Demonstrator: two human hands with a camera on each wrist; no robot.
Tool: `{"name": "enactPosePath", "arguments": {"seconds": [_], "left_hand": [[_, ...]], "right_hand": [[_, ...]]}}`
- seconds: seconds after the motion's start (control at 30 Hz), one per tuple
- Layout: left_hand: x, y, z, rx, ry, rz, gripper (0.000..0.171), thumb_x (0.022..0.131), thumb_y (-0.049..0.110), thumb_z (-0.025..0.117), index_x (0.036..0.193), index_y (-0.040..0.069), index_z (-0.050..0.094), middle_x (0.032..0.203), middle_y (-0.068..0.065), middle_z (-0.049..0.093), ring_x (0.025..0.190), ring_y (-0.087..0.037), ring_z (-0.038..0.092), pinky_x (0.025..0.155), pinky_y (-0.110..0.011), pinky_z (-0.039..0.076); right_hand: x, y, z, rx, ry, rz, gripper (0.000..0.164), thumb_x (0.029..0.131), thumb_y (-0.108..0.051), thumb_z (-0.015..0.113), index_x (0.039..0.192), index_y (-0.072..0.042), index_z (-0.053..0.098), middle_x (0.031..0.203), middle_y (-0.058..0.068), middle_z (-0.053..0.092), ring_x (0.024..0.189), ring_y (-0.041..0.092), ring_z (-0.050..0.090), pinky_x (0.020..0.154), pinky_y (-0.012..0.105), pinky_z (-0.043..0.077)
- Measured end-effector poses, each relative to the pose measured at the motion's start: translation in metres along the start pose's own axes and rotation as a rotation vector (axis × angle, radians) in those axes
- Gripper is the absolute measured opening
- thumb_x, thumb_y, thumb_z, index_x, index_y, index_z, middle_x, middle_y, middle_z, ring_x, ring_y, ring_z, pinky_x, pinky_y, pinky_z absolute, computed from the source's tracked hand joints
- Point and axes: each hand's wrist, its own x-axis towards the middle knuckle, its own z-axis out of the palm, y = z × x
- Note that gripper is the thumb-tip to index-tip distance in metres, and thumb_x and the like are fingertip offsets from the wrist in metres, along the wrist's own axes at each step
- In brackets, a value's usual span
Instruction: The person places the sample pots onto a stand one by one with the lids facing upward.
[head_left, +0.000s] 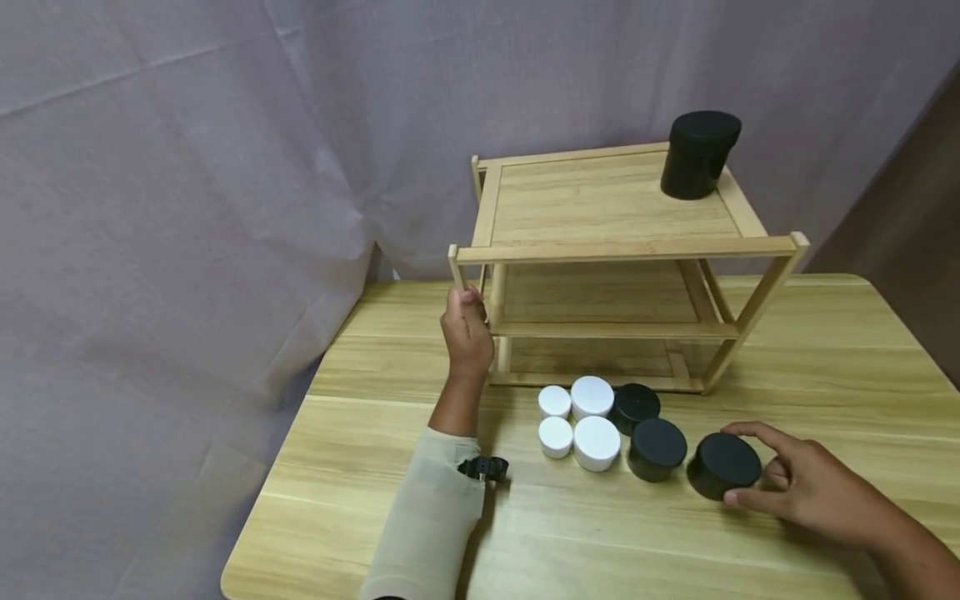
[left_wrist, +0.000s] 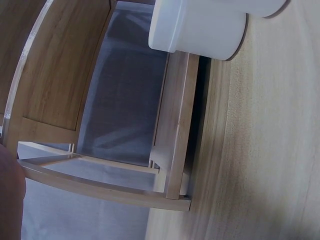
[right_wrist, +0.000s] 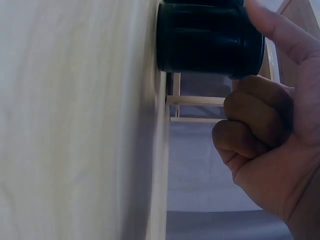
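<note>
My left hand (head_left: 468, 332) grips the left front post of a three-tier wooden shelf rack (head_left: 630, 248); only a bit of that hand shows at the edge of the left wrist view. With thumb and index finger, my right hand (head_left: 821, 492) pinches a round black lidded jar (head_left: 724, 463) at its right side. In the right wrist view the jar (right_wrist: 207, 40) stands upright with its base at the tabletop, the other fingers curled below the lid. Just left of it are two more black jars (head_left: 657, 448), then several white lidded jars (head_left: 597, 442) in two sizes.
A taller black lidded container (head_left: 699, 154) stands at the right end of the rack's top shelf. The rack rests on a light wooden table (head_left: 360, 467) with rounded corners. Behind hangs a grey curtain (head_left: 225, 167).
</note>
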Motion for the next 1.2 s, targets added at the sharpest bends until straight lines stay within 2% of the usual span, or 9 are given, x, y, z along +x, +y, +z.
{"name": "enactPosePath", "arguments": {"seconds": [0.47,0.77,0.97,1.2], "left_hand": [[-0.001,0.003,0.001,-0.010,-0.016,-0.031,0.083,0.105,0.072,0.025,0.095,-0.006,0.051,0.064,-0.002,0.042,0.057,-0.005,0.040,0.050,-0.021,0.038],[-0.001,0.003,0.001,-0.003,-0.021,-0.024,0.084,0.106,0.072,0.025,0.096,-0.007,0.051,0.064,-0.002,0.042,0.057,-0.005,0.040,0.050,-0.021,0.037],[0.000,0.002,0.000,-0.011,-0.018,-0.019,0.081,0.108,0.068,0.026,0.096,-0.007,0.052,0.064,-0.005,0.043,0.057,-0.006,0.041,0.050,-0.021,0.039],[0.000,0.003,-0.001,-0.016,-0.020,-0.023,0.081,0.108,0.069,0.026,0.096,-0.007,0.052,0.064,-0.002,0.042,0.056,-0.006,0.041,0.050,-0.021,0.038]], "right_hand": [[-0.001,-0.003,0.003,-0.005,0.002,-0.005,0.071,0.092,-0.024,0.090,0.152,-0.011,0.054,0.063,-0.015,0.025,0.050,-0.004,0.025,0.045,0.022,0.034],[-0.005,0.000,0.003,-0.094,0.069,-0.075,0.072,0.087,-0.015,0.093,0.148,-0.009,0.056,0.061,-0.016,0.027,0.049,-0.005,0.025,0.045,0.022,0.032],[-0.007,-0.004,0.001,-0.161,0.083,-0.055,0.076,0.086,-0.017,0.094,0.150,-0.007,0.055,0.057,-0.016,0.031,0.047,-0.004,0.028,0.045,0.023,0.033],[-0.008,-0.021,-0.009,-0.257,0.121,-0.025,0.076,0.086,-0.024,0.095,0.149,-0.008,0.056,0.055,-0.017,0.030,0.047,-0.002,0.026,0.047,0.023,0.030]]}}
